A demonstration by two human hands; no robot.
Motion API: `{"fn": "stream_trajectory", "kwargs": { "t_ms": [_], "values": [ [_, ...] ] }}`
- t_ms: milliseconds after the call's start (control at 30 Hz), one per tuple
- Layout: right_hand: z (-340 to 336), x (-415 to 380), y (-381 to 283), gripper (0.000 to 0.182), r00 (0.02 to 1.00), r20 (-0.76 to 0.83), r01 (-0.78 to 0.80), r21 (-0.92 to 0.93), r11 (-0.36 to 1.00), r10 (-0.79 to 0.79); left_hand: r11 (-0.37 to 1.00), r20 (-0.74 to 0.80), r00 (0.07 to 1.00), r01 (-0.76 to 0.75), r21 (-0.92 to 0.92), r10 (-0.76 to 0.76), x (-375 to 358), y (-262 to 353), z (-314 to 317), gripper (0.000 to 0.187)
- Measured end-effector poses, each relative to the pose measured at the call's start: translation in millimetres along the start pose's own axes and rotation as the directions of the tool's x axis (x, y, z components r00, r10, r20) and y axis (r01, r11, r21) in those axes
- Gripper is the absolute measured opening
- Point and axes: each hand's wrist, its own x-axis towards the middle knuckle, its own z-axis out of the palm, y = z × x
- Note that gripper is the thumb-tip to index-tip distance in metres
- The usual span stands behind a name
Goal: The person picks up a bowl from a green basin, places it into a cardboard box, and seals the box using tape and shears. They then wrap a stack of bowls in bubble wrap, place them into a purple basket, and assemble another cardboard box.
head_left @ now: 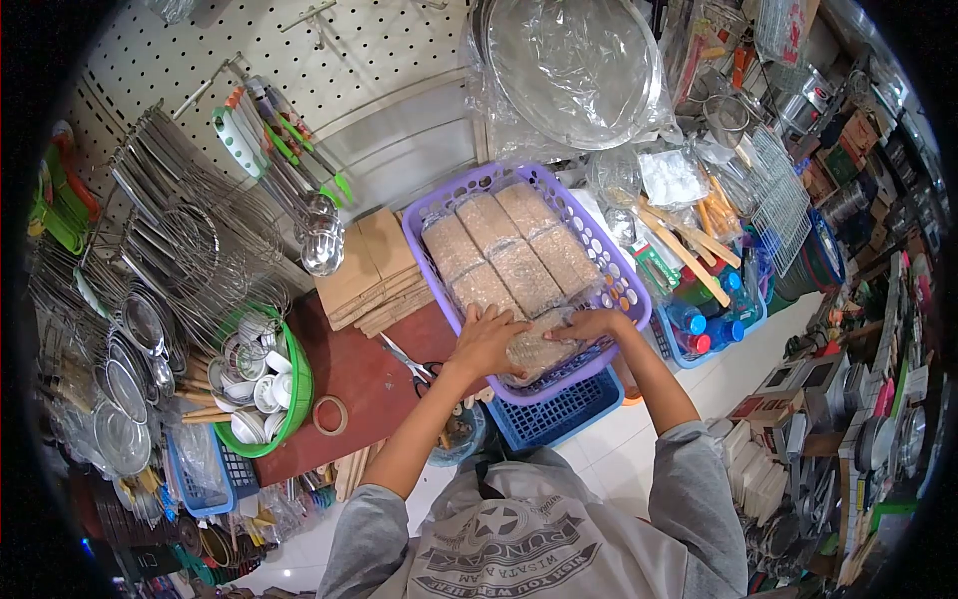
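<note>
A purple plastic basket (pixel 426 262) holds several bubble-wrapped brown packages (pixel 526 275) laid side by side. One more wrapped package (pixel 539 346) lies at the basket's near end, between my two hands. My left hand (pixel 487 342) rests on its left side with the fingers spread. On its right side is my right hand (pixel 589 326), thumb and fingers against the wrap, its fingertips partly hidden. The basket sits over the red table edge and a blue crate (pixel 559 411).
Flat cardboard (pixel 374 265), scissors (pixel 411 364) and a tape roll (pixel 329 414) lie on the red table (pixel 374 374). A green basket of white cups (pixel 306 384) stands left. Utensils hang at the left; bottles (pixel 723 330) stand in a crate at the right.
</note>
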Motion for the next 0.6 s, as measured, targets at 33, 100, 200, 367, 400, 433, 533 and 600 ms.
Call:
{"fn": "stream_trajectory", "kwargs": {
  "t_ms": [33,100,200,367,400,433,533,600],
  "values": [
    [0.1,1.2,0.9,0.117,1.000,0.011,-0.001,0.002,1.000,0.001,1.000,0.007,1.000,0.005,0.007,-0.005,0.4,0.4,-0.1,0.087],
    [-1.6,2.2,0.3,0.115,1.000,0.030,-0.002,0.002,1.000,0.002,1.000,0.022,1.000,0.018,0.016,-0.018,1.5,0.6,-0.3,0.087],
    [-0.2,-2.3,0.2,0.111,0.998,-0.022,0.055,0.009,0.998,-0.054,0.999,0.045,0.998,0.031,0.018,-0.032,2.5,1.1,0.1,0.088],
    [-0.6,-6.3,2.1,0.103,0.975,-0.169,0.163,0.099,0.982,-0.145,0.996,0.075,0.993,0.087,-0.013,-0.086,0.7,8.9,-8.1,0.087],
    [1.0,-7.6,3.2,0.102,0.959,-0.217,0.216,0.140,0.966,-0.183,0.995,0.041,0.994,0.099,0.014,-0.099,0.0,10.5,-3.9,0.085],
    [10.2,-3.8,9.4,0.100,0.919,-0.354,0.223,0.102,0.969,-0.174,0.993,0.010,0.994,0.111,0.041,-0.112,-2.3,14.1,3.4,0.083],
    [22.6,-7.0,9.5,0.090,0.780,-0.617,0.158,0.042,0.987,-0.099,0.990,-0.033,0.993,0.117,0.083,-0.115,-9.1,16.3,6.8,0.072],
    [13.8,-46.9,-15.1,0.080,0.771,-0.636,0.032,0.092,0.995,0.034,0.995,-0.083,0.992,0.101,0.020,-0.099,-20.0,16.4,3.1,0.060]
  ]
}}
